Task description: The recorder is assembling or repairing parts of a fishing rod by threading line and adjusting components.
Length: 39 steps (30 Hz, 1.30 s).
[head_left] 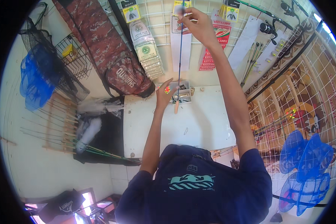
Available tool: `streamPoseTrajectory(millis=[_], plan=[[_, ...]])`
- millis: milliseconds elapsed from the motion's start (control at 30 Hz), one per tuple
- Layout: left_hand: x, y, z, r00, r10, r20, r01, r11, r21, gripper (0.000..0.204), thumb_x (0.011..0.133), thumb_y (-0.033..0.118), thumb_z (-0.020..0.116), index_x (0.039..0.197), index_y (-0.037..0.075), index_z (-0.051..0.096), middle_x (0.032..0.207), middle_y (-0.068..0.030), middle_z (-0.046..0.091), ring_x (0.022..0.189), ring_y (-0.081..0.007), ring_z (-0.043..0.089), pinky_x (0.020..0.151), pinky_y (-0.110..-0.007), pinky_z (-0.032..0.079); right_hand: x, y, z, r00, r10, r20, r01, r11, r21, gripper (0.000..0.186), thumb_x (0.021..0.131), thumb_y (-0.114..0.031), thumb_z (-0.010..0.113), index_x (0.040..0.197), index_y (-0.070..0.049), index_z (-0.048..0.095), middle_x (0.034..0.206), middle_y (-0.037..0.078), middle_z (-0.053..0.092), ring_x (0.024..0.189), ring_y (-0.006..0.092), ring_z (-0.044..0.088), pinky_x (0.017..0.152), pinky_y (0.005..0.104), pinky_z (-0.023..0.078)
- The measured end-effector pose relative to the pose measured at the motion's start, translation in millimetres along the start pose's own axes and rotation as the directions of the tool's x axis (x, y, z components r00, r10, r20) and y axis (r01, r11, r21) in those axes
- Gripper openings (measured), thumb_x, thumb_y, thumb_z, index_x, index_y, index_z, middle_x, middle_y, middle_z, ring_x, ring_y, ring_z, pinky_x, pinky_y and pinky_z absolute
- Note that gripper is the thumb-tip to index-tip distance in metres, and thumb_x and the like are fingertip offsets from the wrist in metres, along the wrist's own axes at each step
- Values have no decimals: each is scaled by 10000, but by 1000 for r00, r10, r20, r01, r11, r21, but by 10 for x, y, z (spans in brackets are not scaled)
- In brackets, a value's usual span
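A thin dark-blue rod point(180, 56) with a light tan handle end point(176, 107) stands upright before me. High up, my right hand point(201, 26) is closed in a pinch at the rod's upper part, beside a blurred dark round piece point(180, 10). Lower down, my left hand point(163, 96) has thumb and forefinger spread apart just left of the rod. An orange and yellow dotted piece point(167, 89) shows between those fingers; whether the hand touches it is unclear. Behind the rod's lower end sits a compartment box point(186, 98) with small parts, partly hidden.
Under my arms is a white table point(145, 130). A camouflage rod bag point(97, 41) leans at left. Packets point(147, 48) hang on the wire grid ahead; fishing reels point(268, 28) are at far right. Blue nets point(306, 156) hang right, another blue net point(35, 78) left.
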<state>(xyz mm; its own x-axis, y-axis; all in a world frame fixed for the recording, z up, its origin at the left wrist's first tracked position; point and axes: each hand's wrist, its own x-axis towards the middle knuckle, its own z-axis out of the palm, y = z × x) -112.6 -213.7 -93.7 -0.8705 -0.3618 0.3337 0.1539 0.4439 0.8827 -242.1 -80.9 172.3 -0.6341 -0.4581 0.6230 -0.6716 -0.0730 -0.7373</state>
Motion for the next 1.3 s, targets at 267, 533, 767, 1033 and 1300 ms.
streamPoseTrajectory(millis=[267,533,767,1033,1300], plan=[[-883,-1814,80,962,-247,118,173,883,437,551,733,243,787,1239,141,595,1359,-210,453,1215,-368,487,1000,-434,435,-192,288,48,996,91,26,-90,996,-16,287,947,-191,588,1176,-17,590,938,123,705,821,170,701,674,273,570],[-1102,-2162,286,959,-215,183,63,794,604,519,730,179,760,1221,137,599,1440,-107,350,1149,-393,496,927,-476,496,-525,529,141,979,190,71,-190,982,0,223,955,-98,539,1155,-24,603,957,114,701,857,180,700,703,274,571],[-1003,-2087,213,956,-281,84,152,722,675,483,731,129,727,1196,98,596,1184,-166,503,1087,-411,511,871,-463,512,-717,642,299,972,233,37,-236,960,148,172,869,-77,646,1002,26,682,877,103,714,787,155,698,655,269,579],[-1084,-2046,187,953,-303,8,260,830,494,183,756,60,679,923,68,602,1004,-192,540,941,-395,579,787,-468,504,-882,786,405,967,255,23,-255,958,134,166,850,-92,689,973,19,699,869,106,716,773,135,687,659,264,577],[-1503,-1597,119,804,-594,21,593,799,-100,149,844,91,623,929,-29,642,786,-95,702,713,-148,673,657,-285,537,-1021,933,434,941,337,-35,-326,928,181,178,878,-59,657,1029,34,665,889,93,709,816,129,683,737,259,578]])
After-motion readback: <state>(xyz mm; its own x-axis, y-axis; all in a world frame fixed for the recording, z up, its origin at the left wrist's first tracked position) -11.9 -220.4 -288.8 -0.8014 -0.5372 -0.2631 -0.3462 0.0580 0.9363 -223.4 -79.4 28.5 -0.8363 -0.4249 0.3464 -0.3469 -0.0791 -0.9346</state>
